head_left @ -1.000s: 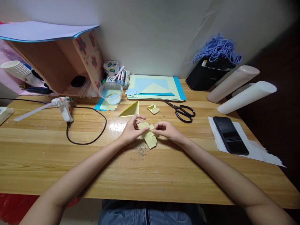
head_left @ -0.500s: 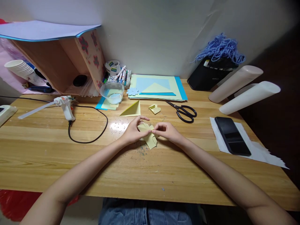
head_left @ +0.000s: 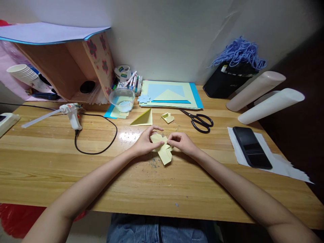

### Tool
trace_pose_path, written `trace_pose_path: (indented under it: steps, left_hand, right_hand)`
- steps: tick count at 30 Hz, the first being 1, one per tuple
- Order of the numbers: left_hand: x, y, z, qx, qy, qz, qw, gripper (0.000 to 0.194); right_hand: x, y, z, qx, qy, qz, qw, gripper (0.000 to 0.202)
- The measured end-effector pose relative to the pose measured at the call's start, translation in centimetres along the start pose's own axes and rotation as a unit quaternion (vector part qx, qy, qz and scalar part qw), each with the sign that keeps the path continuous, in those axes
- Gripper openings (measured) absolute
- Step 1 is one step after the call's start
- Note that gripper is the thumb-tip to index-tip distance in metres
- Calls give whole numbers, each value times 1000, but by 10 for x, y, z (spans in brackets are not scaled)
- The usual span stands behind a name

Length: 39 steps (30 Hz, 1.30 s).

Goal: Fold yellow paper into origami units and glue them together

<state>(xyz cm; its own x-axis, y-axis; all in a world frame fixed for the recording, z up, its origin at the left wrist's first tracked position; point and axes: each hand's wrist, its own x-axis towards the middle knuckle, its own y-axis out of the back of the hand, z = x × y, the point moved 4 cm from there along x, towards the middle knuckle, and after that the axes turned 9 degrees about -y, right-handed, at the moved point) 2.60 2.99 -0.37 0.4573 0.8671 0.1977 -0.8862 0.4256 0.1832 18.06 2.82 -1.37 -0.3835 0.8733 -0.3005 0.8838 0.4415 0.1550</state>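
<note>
A folded pale yellow paper piece (head_left: 165,154) with several flaps is held low over the table, near its middle. My left hand (head_left: 146,141) grips its left part, thumb on top and index finger arched above the far edge. On its right side, my right hand (head_left: 180,142) pinches a flap between thumb and fingertips. Just beyond my hands lie a folded yellow triangle (head_left: 144,118) and a small folded yellow piece (head_left: 168,117). Black-handled scissors (head_left: 199,121) rest farther right.
A glue gun (head_left: 72,114) with a looped cord stands left. Behind are a clear bowl (head_left: 122,101), markers (head_left: 130,82) and stacked paper sheets (head_left: 196,96). To the right are a phone (head_left: 251,146) on torn white paper and white rolls (head_left: 270,106). Small scraps dot the table.
The lower flap of the folded paper now reaches a little farther toward me and looks more spread out. My right hand still pinches the right side, and the view has shifted slightly.
</note>
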Motion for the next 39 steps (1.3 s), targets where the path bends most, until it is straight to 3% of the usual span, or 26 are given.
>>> trace_pose_path:
  steps: [8, 26, 39]
  left_hand:
    - [0, 0, -1, -34, 15, -3, 999, 44]
    - [1, 0, 2, 21, 1, -16, 1000, 41]
    - [1, -1, 3, 22, -7, -22, 1000, 39]
  right_hand:
    - [-1, 1, -2, 38, -24, -36, 998, 25]
    - [-2, -2, 0, -60, -8, -28, 998, 23]
    - [-1, 1, 2, -39, -27, -56, 997, 23]
